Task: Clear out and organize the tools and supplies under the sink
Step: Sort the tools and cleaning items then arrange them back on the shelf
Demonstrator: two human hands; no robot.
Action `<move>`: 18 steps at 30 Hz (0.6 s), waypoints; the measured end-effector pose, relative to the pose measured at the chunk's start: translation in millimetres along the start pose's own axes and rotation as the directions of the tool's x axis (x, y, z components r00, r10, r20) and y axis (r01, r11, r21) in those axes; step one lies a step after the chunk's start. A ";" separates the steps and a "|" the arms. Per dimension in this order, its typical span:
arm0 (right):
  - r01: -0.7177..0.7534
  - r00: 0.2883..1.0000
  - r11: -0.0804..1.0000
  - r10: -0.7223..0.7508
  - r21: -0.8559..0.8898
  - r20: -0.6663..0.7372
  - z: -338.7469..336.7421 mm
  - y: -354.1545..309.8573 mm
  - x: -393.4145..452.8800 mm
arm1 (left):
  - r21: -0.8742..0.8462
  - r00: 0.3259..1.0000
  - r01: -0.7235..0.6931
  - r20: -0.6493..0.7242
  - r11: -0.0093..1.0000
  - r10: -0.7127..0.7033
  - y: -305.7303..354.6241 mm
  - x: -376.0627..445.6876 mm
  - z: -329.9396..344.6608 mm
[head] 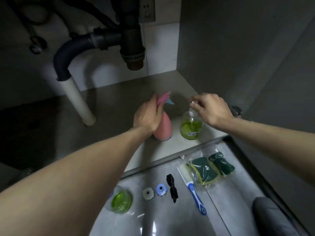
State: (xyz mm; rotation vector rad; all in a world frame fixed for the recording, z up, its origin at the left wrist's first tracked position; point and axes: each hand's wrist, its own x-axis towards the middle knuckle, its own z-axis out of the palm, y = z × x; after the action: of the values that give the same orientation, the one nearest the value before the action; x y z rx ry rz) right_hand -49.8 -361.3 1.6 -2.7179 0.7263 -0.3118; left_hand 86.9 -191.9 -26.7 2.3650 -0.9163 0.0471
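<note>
As hands grip, two upright bottles (163, 126).

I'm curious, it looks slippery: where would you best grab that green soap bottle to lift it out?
Probably by the narrow neck under the pump, from above: the green soap bottle stands upright and its round body is wide. The right hand is already at its pump.

The cabinet floor (119, 106) lies bare between the white pipe (76, 99) on the left and 2 bottles near the front right: a pink spray bottle (163, 128) and a green soap bottle (191, 126), close together with a narrow gap. The black drain trap (131, 48) hangs overhead. The right wall (238, 57) stands just beside the soap bottle.
</note>
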 end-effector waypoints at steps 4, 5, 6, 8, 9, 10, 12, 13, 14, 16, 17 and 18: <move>0.032 0.998 0.999 -0.031 0.021 -0.056 13.0 16.2 14.2 | -0.151 0.999 0.043 -0.013 0.988 -0.045 -3.6 20.9 18.1; 0.031 0.996 0.999 -0.027 0.037 -0.085 15.9 20.3 17.3 | -0.198 0.999 0.053 -0.001 0.979 -0.054 -5.5 24.5 22.2; 0.022 0.993 0.997 -0.014 0.073 -0.118 19.4 24.8 18.2 | -0.237 0.998 0.063 0.019 0.970 -0.060 -8.1 26.0 25.4; -0.016 0.983 0.977 0.054 0.210 -0.176 28.2 34.4 11.8 | -0.267 0.997 0.069 0.053 0.961 -0.056 -15.0 21.7 31.6; -0.039 0.979 0.957 0.094 0.287 -0.181 33.8 39.3 7.5 | -0.263 0.997 0.064 0.061 0.963 -0.049 -20.9 17.4 35.7; -0.065 0.978 0.937 0.128 0.344 -0.164 41.0 45.7 2.6 | -0.260 0.997 0.063 0.068 0.964 -0.047 -28.1 11.8 41.7; -0.121 0.984 0.913 0.162 0.389 -0.075 57.5 59.1 -7.4 | -0.263 0.994 0.081 0.097 0.961 -0.058 -42.2 0.6 55.3; -0.136 0.988 0.909 0.153 0.394 -0.010 65.6 64.7 -10.8 | -0.269 0.991 0.101 0.113 0.958 -0.073 -47.7 -5.0 62.4; -0.145 0.989 0.903 0.134 0.403 0.057 73.4 69.0 -12.5 | -0.274 0.988 0.121 0.122 0.954 -0.090 -51.4 -9.5 69.4; -0.165 0.981 0.869 0.098 0.466 0.166 87.3 72.9 -12.1 | -0.277 0.984 0.157 0.123 0.948 -0.127 -53.1 -15.7 83.0; -0.167 0.979 0.849 0.082 0.501 0.188 93.4 72.1 -10.4 | -0.282 0.983 0.169 0.113 0.944 -0.143 -52.1 -16.6 89.1; -0.166 0.980 0.836 0.079 0.524 0.183 99.1 71.0 -8.4 | -0.294 0.983 0.176 0.099 0.939 -0.153 -50.4 -15.1 95.2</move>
State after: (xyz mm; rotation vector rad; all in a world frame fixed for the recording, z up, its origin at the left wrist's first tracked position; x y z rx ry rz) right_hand -60.5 -391.7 -116.2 -2.1232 0.6471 -0.2276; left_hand 90.3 -204.9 -134.6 2.1578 -0.6992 -0.2345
